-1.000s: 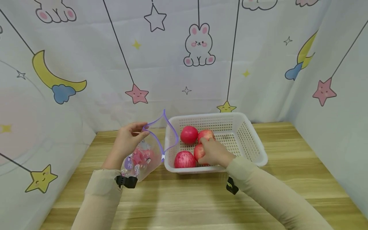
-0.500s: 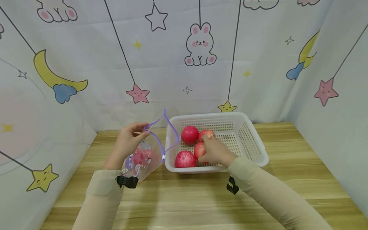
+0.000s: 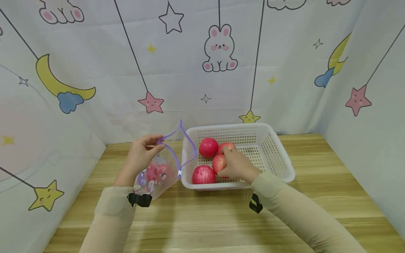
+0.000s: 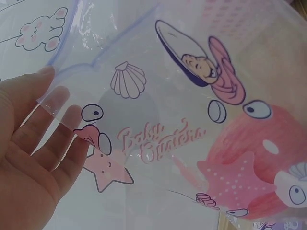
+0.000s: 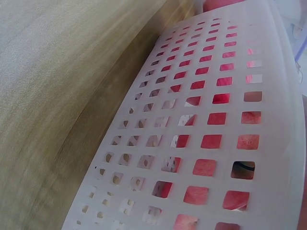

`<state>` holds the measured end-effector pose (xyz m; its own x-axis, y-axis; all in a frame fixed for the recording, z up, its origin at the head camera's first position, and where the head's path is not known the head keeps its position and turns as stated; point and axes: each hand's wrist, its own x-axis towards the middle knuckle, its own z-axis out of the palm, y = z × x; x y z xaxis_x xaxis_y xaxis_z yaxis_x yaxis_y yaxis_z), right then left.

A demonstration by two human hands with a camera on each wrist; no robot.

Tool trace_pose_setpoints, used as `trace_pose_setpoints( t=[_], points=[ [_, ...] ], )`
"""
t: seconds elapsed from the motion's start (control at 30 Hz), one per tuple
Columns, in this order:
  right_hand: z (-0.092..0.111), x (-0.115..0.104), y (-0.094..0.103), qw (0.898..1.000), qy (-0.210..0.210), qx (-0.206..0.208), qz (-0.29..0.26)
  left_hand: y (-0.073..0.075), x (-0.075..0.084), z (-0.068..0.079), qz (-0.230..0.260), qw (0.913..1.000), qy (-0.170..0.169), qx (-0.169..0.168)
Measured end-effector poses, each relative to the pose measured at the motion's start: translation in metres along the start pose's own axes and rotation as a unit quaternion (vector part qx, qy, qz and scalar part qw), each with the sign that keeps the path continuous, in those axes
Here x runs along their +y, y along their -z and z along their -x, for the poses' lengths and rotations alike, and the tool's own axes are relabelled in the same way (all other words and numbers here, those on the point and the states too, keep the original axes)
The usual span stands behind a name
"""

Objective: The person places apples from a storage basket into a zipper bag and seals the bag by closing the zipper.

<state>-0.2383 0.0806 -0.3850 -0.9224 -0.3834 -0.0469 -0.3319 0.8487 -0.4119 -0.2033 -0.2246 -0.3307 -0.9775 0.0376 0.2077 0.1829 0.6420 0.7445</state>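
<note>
My left hand pinches the rim of a clear zip bag with a purple zip edge, its mouth spread toward the basket. In the left wrist view the bag's printed film fills the picture; a round red apple-like thing shows through it, in or behind the bag. Inside the white basket, my right hand grips a red apple. Other apples lie close by: a striped one, a dark red one and one partly behind the fingers.
The basket stands on a wood-grain table, just right of the bag. Its perforated wall blocks most of the right wrist view. A printed white curtain hangs behind and at both sides.
The apple in my right hand has shifted slightly up and to the left in the head view. My left hand and the bag stay nearly still.
</note>
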Motion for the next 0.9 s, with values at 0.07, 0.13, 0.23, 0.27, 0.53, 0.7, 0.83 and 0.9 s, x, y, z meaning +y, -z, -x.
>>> trace_pose_setpoints(
  t=[0.07,0.13,0.23,0.27,0.53,0.7,0.83,0.9],
  points=[
    [0.0002,-0.0004,0.0004,1.0,0.002,0.002,-0.001,0.0,0.0,0.0,0.0,1.0,0.001,-0.001],
    [0.0005,-0.001,0.0007,1.0,0.003,0.005,-0.002,-0.0001,0.0,0.0,-0.001,1.0,0.003,-0.002],
    [0.0006,-0.0017,0.0009,1.0,0.002,0.007,-0.006,0.0001,0.0004,0.0003,-0.004,1.0,0.004,-0.002],
    [0.0003,-0.0017,0.0006,1.0,0.001,0.008,-0.005,0.0002,0.0006,0.0005,-0.005,1.0,0.003,-0.002],
    [0.0003,-0.0023,0.0017,1.0,0.007,0.018,-0.006,0.0003,0.0016,0.0,-0.001,1.0,0.004,-0.003],
    [0.0011,-0.0034,0.0028,0.999,0.015,0.027,-0.006,-0.0002,0.0008,0.0,-0.001,1.0,0.004,-0.002],
    [0.0016,-0.0044,0.0031,0.999,0.016,0.029,-0.009,-0.0011,0.0009,0.0002,-0.001,1.0,0.0,0.0],
    [0.002,-0.0049,0.0036,0.999,0.016,0.03,-0.01,-0.0014,0.001,0.0004,0.0,1.0,-0.002,0.0]
  ],
)
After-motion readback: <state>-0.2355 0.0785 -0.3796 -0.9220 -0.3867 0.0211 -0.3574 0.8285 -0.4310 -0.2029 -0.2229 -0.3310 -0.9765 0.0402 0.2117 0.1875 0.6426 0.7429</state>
